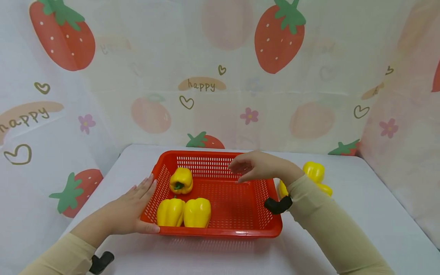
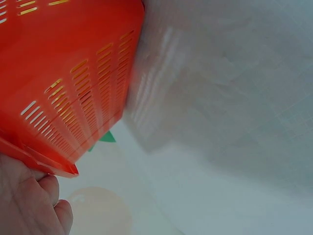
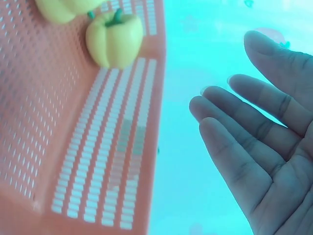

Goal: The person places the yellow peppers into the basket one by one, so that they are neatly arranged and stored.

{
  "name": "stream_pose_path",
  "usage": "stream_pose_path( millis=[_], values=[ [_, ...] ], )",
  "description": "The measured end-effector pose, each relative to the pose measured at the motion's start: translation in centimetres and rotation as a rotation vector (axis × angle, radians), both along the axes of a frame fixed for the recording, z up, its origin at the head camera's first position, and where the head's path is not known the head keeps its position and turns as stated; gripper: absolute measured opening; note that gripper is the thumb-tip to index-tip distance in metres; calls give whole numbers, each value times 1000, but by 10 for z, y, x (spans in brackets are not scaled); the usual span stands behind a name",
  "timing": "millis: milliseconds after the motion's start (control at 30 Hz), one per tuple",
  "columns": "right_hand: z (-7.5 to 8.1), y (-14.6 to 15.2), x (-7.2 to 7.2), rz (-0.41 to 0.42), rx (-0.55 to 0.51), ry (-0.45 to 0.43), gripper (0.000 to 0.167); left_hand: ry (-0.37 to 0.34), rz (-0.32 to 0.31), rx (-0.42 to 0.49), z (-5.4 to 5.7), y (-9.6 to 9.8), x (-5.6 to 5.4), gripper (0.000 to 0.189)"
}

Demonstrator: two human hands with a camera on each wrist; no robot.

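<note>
A red plastic basket (image 1: 237,232) with slotted walls sits on the table. Inside its left part are three yellow bell peppers: one pepper (image 1: 181,180) towards the back and two side by side at the front, a left one (image 1: 170,212) and a right one (image 1: 197,212). My left hand (image 1: 132,208) rests against the basket's left rim, fingers extended along it and thumb at the front corner. Over the basket's back right part hovers my right hand (image 1: 258,166), holding nothing; the right wrist view shows its bare palm and spread fingers (image 3: 239,147).
To the right of the basket, partly behind my right forearm, lie more yellow bell peppers (image 1: 314,172) on the white tabletop (image 1: 357,198). A curtain (image 1: 237,114) printed with strawberries hangs behind the table and along both sides.
</note>
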State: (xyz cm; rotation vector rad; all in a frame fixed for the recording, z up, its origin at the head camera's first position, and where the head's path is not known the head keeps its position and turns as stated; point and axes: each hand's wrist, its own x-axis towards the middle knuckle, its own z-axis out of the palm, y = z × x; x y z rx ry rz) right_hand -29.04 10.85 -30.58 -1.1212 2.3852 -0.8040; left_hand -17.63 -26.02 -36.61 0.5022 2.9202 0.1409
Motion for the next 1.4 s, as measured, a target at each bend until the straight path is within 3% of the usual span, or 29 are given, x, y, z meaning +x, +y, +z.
stream_pose_path(
  millis=[600, 900, 1400],
  values=[
    [-3, 93, 6, -164, -72, -50, 38, -2, 4, 19, 1, 0, 0, 125],
    [-14, 135, 10, -293, -1, -58, 42, -6, 6, 20, 0, -1, 0, 125],
    [-38, 196, 15, -405, 53, 7, 45, -12, 19, 10, -1, 0, -1, 126]
  ],
)
